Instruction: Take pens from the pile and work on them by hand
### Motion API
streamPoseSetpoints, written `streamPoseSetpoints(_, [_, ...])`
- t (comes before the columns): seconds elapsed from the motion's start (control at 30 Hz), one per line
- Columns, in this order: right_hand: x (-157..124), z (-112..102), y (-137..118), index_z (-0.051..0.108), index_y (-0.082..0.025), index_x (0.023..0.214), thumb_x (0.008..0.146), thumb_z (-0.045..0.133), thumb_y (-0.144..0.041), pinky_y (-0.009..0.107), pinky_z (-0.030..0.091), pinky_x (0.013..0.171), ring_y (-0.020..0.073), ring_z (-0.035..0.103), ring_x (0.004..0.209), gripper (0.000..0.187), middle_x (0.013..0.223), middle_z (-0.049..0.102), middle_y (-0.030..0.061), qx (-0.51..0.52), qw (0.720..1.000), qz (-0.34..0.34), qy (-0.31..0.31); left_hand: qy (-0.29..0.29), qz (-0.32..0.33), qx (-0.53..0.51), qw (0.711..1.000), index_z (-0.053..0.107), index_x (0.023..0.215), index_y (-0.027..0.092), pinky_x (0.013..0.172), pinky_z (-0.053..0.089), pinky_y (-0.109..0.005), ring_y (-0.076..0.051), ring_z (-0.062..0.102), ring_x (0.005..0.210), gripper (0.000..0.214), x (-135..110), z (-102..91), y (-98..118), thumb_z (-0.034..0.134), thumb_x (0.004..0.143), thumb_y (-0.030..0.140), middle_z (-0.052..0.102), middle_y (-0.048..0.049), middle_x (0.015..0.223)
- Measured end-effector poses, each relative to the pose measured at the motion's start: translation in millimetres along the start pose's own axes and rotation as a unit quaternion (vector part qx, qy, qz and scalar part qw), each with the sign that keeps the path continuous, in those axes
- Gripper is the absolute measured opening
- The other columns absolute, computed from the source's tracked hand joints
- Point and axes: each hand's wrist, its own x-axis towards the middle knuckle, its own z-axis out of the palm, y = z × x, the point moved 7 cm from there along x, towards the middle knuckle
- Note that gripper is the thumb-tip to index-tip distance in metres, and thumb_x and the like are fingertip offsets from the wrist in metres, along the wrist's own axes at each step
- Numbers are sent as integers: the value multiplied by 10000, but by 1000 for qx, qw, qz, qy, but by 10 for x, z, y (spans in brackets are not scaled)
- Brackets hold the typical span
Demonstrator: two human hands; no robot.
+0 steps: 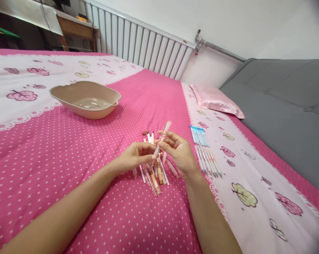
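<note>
Between my two hands is a pale pink pen (165, 129), tilted with its upper end away from me. My left hand (134, 157) pinches its lower end, and the fingers of my right hand (179, 151) close round its middle. Directly beneath lies a loose pile of pens (155, 180), pink, white and brown-orange, partly hidden by my hands. To the right, a row of blue-capped pens (199, 135) lies side by side. Just nearer to me is a second row of white and pinkish pens (208, 161).
A beige plastic basin (96, 111) with a few small white scraps inside stands at the left on the pink dotted bedspread (90, 204). A pink pillow (216, 100) lies near the grey padded headboard (286, 95). A white radiator (140, 38) runs along the wall.
</note>
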Motion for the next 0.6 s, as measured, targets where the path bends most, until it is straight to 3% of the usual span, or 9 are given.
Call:
streamPoseSetpoints(0.17, [7, -32, 37, 632, -205, 976, 614, 773, -255, 263, 510, 658, 104, 612, 630, 392, 678, 615, -53, -3, 1000, -2, 13, 10, -11, 6, 1000, 628, 904, 92, 657, 484, -245, -124, 617, 686, 201, -9, 1, 2, 667, 748, 214, 662, -54, 789])
streamPoseSetpoints(0.43, [10, -54, 62, 613, -212, 999, 587, 788, -262, 247, 480, 616, 97, 570, 610, 450, 648, 565, -66, -42, 999, -19, 29, -3, -10, 22, 1000, 626, 912, 86, 647, 460, -215, -96, 588, 662, 196, -3, 21, 10, 653, 765, 213, 644, -35, 749])
streamPoseSetpoints(0.6, [-15, 39, -11, 575, -249, 1082, 704, 717, -286, 275, 511, 755, 140, 610, 880, 406, 955, 649, 6, -10, 999, -29, -23, -9, -1, -1, 1000, 632, 893, 104, 643, 467, -221, -94, 593, 644, 151, 0, 24, 29, 636, 780, 203, 645, -26, 745])
